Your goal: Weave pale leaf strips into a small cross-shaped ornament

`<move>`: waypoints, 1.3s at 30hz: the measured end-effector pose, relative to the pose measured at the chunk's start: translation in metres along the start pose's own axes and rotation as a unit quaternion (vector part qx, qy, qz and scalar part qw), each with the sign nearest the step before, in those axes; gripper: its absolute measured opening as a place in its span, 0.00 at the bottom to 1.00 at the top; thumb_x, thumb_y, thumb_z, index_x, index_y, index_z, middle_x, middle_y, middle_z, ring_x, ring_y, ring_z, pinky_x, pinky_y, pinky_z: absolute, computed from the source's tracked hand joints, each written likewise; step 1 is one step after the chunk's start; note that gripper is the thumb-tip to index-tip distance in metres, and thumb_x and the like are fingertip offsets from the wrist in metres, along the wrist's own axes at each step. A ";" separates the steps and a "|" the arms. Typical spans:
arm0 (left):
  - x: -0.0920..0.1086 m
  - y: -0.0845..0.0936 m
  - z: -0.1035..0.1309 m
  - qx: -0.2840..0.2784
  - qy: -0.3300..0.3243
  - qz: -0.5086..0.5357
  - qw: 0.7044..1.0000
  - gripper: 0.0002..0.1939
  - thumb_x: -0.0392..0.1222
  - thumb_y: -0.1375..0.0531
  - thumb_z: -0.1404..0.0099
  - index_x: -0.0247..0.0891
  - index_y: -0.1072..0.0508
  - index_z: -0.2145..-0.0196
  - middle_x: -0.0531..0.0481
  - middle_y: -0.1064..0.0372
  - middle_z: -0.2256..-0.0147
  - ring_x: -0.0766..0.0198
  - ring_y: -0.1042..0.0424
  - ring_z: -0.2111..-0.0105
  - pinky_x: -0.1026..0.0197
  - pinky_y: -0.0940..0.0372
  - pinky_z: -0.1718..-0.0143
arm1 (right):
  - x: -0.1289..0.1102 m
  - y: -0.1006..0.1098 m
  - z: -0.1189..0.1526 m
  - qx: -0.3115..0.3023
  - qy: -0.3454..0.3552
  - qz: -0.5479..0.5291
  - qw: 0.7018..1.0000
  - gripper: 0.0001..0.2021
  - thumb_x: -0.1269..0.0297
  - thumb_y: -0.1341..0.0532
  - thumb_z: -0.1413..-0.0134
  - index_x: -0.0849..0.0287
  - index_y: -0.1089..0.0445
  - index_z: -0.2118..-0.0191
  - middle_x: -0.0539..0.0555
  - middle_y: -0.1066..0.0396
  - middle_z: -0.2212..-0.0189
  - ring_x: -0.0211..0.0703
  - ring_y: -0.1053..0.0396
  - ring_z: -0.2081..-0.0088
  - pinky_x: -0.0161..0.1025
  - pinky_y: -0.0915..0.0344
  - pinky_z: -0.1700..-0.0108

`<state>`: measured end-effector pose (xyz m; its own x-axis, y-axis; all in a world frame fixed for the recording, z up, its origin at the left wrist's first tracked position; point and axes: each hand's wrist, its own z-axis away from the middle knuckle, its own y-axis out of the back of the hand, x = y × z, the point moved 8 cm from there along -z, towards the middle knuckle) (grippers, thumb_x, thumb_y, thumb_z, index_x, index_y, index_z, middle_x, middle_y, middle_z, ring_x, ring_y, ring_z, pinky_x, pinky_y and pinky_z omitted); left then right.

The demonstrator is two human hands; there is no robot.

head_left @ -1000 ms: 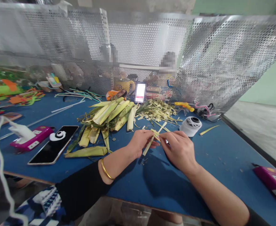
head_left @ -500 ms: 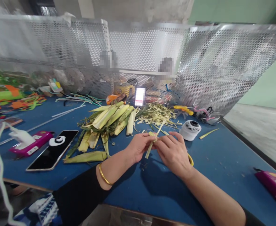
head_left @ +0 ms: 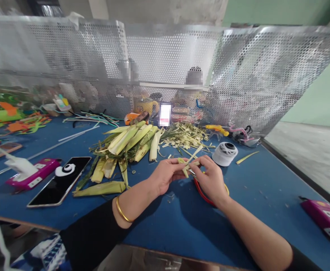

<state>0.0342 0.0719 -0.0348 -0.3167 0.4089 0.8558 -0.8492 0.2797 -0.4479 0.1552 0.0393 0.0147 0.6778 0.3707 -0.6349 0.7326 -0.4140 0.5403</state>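
Observation:
Folded strips of pale green corn husk cross each other between my two hands. My left hand pinches them between thumb and fingers. From the right, my right hand closes at the strips, its thumb and forefinger at one strip end. A pair of scissors with a red and yellow handle is in the right hand, mostly covered by the palm; a bit of metal blade shows by the fingertips. Left of the hands lies a heap of whole corn husks, and behind them a pile of husk scraps.
A white thread spool stands right of my hands. A phone and a magenta power strip lie left; another magenta strip is far right. Safety glasses lie by the perforated metal screen at the back.
My right hand has turned, so the scissors' red handle and a bit of blade now show. The husk strips have shifted slightly in the left fingers. The view has moved a little.

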 end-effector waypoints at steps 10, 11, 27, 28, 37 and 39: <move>0.004 0.004 -0.001 0.025 -0.030 -0.058 0.998 0.14 0.37 0.28 0.57 0.34 0.21 0.70 0.49 0.25 0.71 0.66 0.27 0.72 0.62 0.32 0.63 | 0.034 -0.026 0.005 -0.072 -0.227 -0.200 0.951 0.11 0.55 0.40 0.50 0.57 0.35 0.74 0.50 0.29 0.79 0.42 0.29 0.77 0.37 0.36 0.74; 0.005 0.007 -0.002 0.038 -0.036 -0.059 0.997 0.14 0.37 0.28 0.57 0.34 0.22 0.70 0.48 0.25 0.71 0.66 0.28 0.72 0.62 0.33 0.64 | 0.034 -0.027 0.006 -0.076 -0.234 -0.212 0.946 0.11 0.54 0.40 0.49 0.57 0.36 0.72 0.50 0.28 0.78 0.43 0.29 0.78 0.37 0.36 0.75; 0.013 0.018 -0.004 0.103 -0.057 -0.110 0.987 0.11 0.34 0.34 0.49 0.36 0.22 0.65 0.53 0.27 0.76 0.70 0.32 0.78 0.67 0.38 0.73 | -0.048 -0.004 0.007 -0.094 0.282 0.116 0.948 0.12 0.69 0.48 0.36 0.56 0.27 0.60 0.55 0.24 0.66 0.43 0.28 0.63 0.43 0.36 0.56; 0.012 0.015 -0.003 0.095 -0.051 -0.118 0.987 0.10 0.33 0.35 0.48 0.36 0.22 0.65 0.53 0.28 0.76 0.70 0.31 0.79 0.67 0.37 0.73 | -0.046 0.000 0.005 -0.071 0.266 0.109 0.955 0.11 0.69 0.47 0.36 0.55 0.27 0.61 0.55 0.25 0.66 0.44 0.29 0.62 0.43 0.37 0.56; 0.005 -0.005 0.000 -0.035 -0.040 -0.187 0.981 0.05 0.36 0.35 0.46 0.34 0.21 0.69 0.49 0.25 0.73 0.70 0.30 0.77 0.65 0.35 0.70 | -0.017 0.005 -0.008 -0.026 0.115 0.146 0.982 0.14 0.64 0.47 0.38 0.55 0.42 0.76 0.50 0.34 0.78 0.40 0.37 0.73 0.38 0.42 0.62; 0.003 -0.007 0.000 -0.043 -0.031 -0.184 0.981 0.06 0.37 0.34 0.47 0.34 0.21 0.69 0.48 0.25 0.73 0.69 0.30 0.76 0.64 0.35 0.68 | -0.013 0.004 -0.008 -0.030 0.092 0.167 0.981 0.15 0.64 0.48 0.39 0.56 0.44 0.77 0.48 0.36 0.80 0.38 0.40 0.76 0.37 0.45 0.65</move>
<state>0.0392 0.0711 -0.0292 -0.0225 0.2124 0.9769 -0.8726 0.4728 -0.1229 0.1496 0.0393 0.0299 0.8768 0.3681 -0.3095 0.4659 -0.4906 0.7364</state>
